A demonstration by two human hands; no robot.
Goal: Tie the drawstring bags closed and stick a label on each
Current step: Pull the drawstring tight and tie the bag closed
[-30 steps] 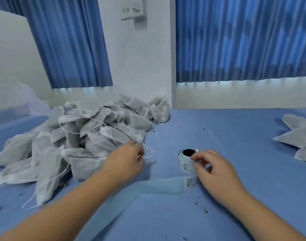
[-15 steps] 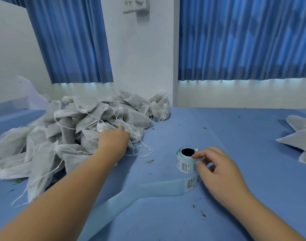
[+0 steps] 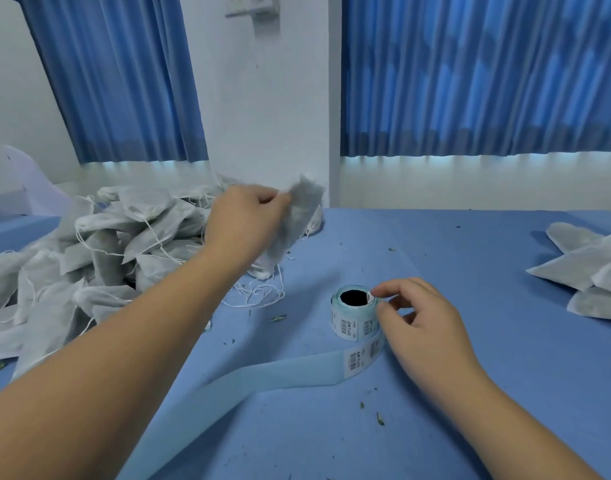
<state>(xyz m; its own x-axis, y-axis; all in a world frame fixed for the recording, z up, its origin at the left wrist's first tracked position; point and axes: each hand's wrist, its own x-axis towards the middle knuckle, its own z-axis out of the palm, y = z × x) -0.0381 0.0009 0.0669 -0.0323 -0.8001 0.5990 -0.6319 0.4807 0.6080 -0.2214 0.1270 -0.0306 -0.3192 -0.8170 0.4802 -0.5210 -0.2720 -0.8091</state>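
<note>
The table [image 3: 435, 258], covered in blue, is carrying the whole job. Along its left side, running back to the far edge, the pile of untied bags [image 3: 106, 251] is lying in a heap with white strings trailing out. At the right edge a smaller stack of bags [image 3: 588, 268] is lying well apart from the pile; I am judging these the finished ones, though no labels are showing from here. The spent backing strip [image 3: 262, 379] is trailing from the roll toward the near edge.

The left hand [image 3: 243, 220] has changed. Half a second ago it was down in the pile; now it is lifting clear, its fingers grasping one bag [image 3: 299, 216] by the upper part. The bag is hanging blurred above the pile's right fringe, over the far middle of the table. Its mouth and string are not readable.

The right hand [image 3: 425, 323] is staying where it was, just right of the label roll [image 3: 354, 313] near the table's middle. Its thumb and forefinger are pinching at the roll's top rim; whether a label is coming free I cannot tell.

In my judgement a fresh cycle is starting: a bag is picked, and tying and labelling are not yet done.
</note>
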